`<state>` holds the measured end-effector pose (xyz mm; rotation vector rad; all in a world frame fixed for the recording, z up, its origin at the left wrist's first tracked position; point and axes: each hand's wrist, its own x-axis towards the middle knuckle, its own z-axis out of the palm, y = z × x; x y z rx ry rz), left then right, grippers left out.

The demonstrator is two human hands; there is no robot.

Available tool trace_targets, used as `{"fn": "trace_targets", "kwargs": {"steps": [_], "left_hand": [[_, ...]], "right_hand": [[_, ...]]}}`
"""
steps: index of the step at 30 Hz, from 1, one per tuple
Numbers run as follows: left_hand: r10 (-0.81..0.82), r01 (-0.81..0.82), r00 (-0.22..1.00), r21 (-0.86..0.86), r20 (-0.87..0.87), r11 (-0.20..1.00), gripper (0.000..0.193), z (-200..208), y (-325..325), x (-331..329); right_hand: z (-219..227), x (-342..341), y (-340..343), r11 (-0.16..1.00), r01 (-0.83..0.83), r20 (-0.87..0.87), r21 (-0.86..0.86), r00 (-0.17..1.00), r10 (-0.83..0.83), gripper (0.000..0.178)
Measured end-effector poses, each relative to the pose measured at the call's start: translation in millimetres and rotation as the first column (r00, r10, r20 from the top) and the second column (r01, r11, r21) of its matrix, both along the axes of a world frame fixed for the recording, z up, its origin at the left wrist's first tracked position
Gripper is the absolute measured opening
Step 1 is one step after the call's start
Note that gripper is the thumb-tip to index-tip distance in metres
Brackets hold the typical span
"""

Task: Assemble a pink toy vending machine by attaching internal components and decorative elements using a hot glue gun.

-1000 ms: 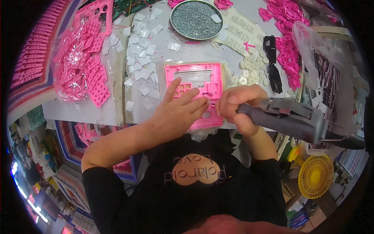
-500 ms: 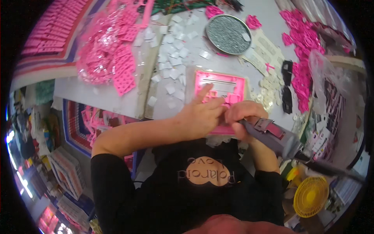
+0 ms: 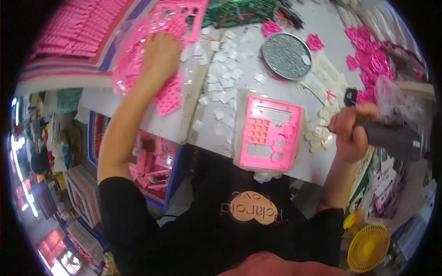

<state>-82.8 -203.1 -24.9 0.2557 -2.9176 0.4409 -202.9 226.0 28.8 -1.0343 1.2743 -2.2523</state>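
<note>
My left hand (image 3: 162, 54) is on the heap of pink plastic keypad pieces (image 3: 169, 95) at the far left, some in a clear bag (image 3: 123, 69). Its fingers bend down into the heap and their tips are hidden. At the right, my right hand (image 3: 352, 131) grips a dark grey power screwdriver (image 3: 391, 141), its body pointing off to the right. Between the hands, a pink rectangular plastic housing (image 3: 287, 149) lies on a clear-wrapped pad, untouched. It has a grid of small square openings, a long slot and round holes.
Small white squares (image 3: 223, 83) are scattered left of the housing. Behind it stands a round tin (image 3: 286, 56) of small metal parts. Cream discs (image 3: 320, 135) and pink wire bundles (image 3: 370, 60) lie to the right. A blue-rimmed crate (image 3: 171, 177) of pink parts sits below the table's left side.
My left hand has left the housing for the pink heap at the far left. My right hand has drawn the screwdriver away to the right, uncovering the housing. The view has shifted slightly.
</note>
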Motion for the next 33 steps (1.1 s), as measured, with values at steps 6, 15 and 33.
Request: {"fn": "trace_targets", "kwargs": {"steps": [6, 15, 33], "left_hand": [[0.242, 0.095, 0.954, 0.947, -0.175, 0.307, 0.018, 32.7, 77.1, 23.4], [-0.009, -0.151, 0.970, 0.567, 0.245, -0.810, 0.020, 4.7, 170.2, 61.5], [-0.214, 0.372, 0.924, 0.872, -0.317, 0.317, 0.024, 9.3, 196.5, 110.4]], "right_hand": [[10.9, 17.8, -3.6, 0.762, 0.627, -0.276, 0.164, 0.770, -0.575, 0.064], [-18.3, 75.2, -18.0, 0.753, 0.601, -0.903, 0.268, 0.428, -0.021, 0.043], [-34.6, 64.5, -43.6, 0.474, -0.035, -0.105, 0.880, 0.959, 0.265, 0.024]]}}
